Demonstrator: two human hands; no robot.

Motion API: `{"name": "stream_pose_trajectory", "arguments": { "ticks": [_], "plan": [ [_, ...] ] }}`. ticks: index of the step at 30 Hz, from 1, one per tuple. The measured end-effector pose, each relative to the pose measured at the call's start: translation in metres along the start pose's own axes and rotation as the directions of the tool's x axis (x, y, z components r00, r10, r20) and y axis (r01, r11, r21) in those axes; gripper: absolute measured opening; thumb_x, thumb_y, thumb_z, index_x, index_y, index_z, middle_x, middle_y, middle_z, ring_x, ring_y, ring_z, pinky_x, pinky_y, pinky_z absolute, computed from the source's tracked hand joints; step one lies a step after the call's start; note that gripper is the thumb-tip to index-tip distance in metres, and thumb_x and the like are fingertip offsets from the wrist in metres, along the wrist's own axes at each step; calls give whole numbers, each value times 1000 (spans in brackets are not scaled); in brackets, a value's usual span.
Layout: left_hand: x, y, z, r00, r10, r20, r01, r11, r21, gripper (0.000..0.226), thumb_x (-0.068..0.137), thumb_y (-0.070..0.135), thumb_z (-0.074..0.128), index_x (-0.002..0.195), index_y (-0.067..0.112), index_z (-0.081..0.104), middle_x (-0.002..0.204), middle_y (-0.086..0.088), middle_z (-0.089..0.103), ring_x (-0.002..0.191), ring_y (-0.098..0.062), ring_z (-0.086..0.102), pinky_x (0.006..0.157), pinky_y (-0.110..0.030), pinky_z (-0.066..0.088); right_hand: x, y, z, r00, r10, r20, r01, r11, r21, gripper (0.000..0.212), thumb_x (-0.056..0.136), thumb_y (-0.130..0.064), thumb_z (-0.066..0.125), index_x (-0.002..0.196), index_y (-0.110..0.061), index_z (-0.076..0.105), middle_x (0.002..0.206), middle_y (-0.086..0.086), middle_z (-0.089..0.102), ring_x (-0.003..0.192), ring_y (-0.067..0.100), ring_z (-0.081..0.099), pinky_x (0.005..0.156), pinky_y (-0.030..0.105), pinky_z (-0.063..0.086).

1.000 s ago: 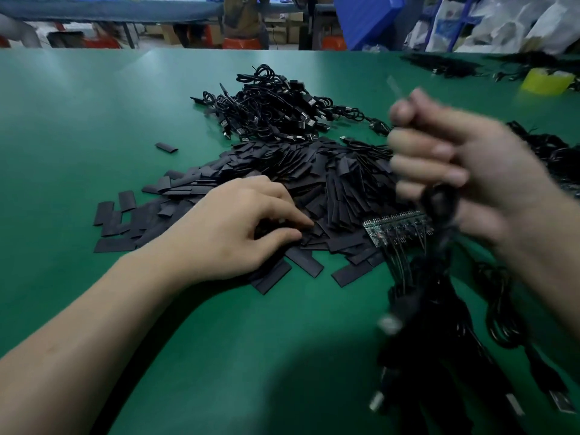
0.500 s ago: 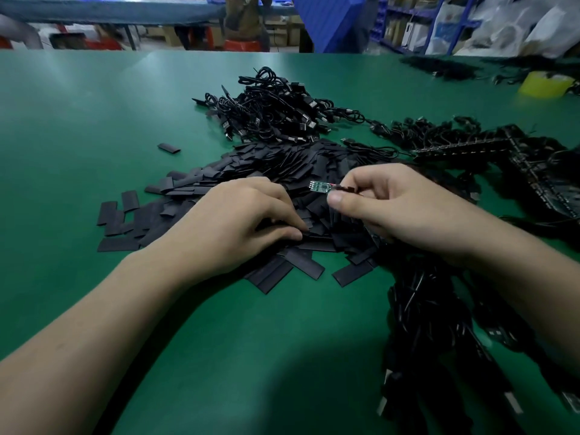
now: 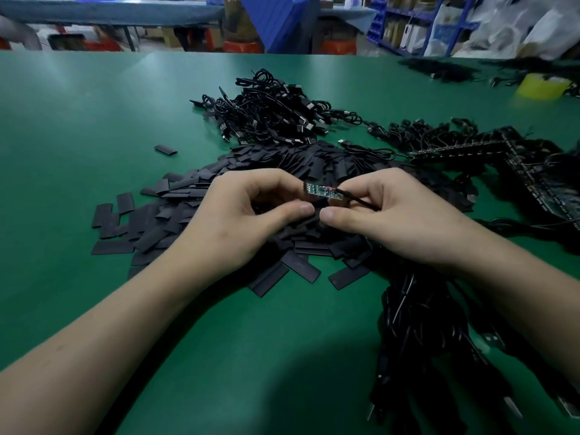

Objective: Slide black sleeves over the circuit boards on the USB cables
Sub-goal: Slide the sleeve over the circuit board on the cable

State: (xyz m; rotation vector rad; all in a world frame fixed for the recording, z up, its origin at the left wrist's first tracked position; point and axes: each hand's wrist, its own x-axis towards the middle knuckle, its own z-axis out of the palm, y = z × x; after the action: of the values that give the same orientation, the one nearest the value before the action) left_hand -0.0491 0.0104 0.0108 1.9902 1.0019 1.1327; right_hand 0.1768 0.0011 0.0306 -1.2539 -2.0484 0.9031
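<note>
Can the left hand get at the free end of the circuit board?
Probably yes. The right hand pinches the circuit board by its cable end, so its free end points at the left hand, close beside it with nothing between.

bare green circuit board [image 3: 323, 192] level above heaped flat black sleeves [image 3: 175, 221]

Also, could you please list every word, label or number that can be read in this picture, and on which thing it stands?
No text can be read in full.
Brown shirt at the top edge: white letters, perhaps "UW", cut off by the frame; not legible.
Circuit board: any marks are too small to read.
White bag with blue print, far right: blurred.
</note>
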Motion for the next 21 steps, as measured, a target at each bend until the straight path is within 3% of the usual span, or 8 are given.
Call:
{"name": "stream_pose_trajectory", "arguments": {
  "ticks": [3, 6, 9, 11, 16, 21],
  "plan": [
    [-2, 5, 5, 990, 130, -56, -119, 979, 167, 23, 79, 33, 84, 100, 26, 78, 87, 12, 77, 78, -4, 70, 74, -22, 56, 1, 2, -2, 1000, 9, -17, -7, 997, 77, 27, 93, -41, 68, 95, -15, 75, 65, -2, 51, 59, 14, 38, 62, 34, 25],
    [-2, 7, 6, 962, 263, -75, -220, 908, 358, 28, 78, 31, 87, 103, 20, 80, 88, 13, 73, 78, -2, 67, 74, -14, 50, 0, 2, 1, 1000, 2, -6, -1, 997, 78, 26, 95, -41, 67, 95, -16, 75, 65, -3, 51, 60, 13, 38, 62, 34, 25],
    [-2, 6, 5, 965, 215, -150, -160, 936, 312, 25, 78, 30, 86, 100, 19, 81, 86, 14, 74, 80, -4, 70, 74, -13, 52, 1, 0, 2, 999, 6, -37, -1, 992, 127, 43, 100, -57, 50, 87, -25, 75, 58, -9, 42, 52, 8, 36, 54, 27, 29],
    [-2, 5, 2, 970, 134, -203, -86, 970, 227, 25, 77, 33, 83, 100, 25, 81, 89, 18, 75, 80, -2, 72, 75, -13, 54, 2, -1, -3, 997, 29, -72, -15, 981, 194, 52, 102, -58, 40, 85, -22, 73, 54, -12, 36, 47, 8, 34, 48, 21, 30],
    [-2, 3, -3, 967, 35, -252, -10, 995, 101, 18, 78, 31, 83, 96, 29, 81, 84, 17, 78, 78, 0, 73, 76, -16, 57, 0, -1, -12, 996, -15, -83, 18, 999, 35, 39, 98, -49, 45, 73, -24, 60, 52, -8, 37, 50, 13, 33, 47, 21, 29],
    [-2, 4, -2, 972, 34, -233, -12, 995, 96, 17, 78, 28, 84, 95, 30, 81, 84, 18, 78, 76, -2, 73, 73, -17, 57, 0, -1, -7, 999, -5, -37, 9, 995, 95, 39, 98, -47, 46, 71, -22, 59, 52, -6, 35, 48, 13, 29, 46, 21, 26]
  ]
}}
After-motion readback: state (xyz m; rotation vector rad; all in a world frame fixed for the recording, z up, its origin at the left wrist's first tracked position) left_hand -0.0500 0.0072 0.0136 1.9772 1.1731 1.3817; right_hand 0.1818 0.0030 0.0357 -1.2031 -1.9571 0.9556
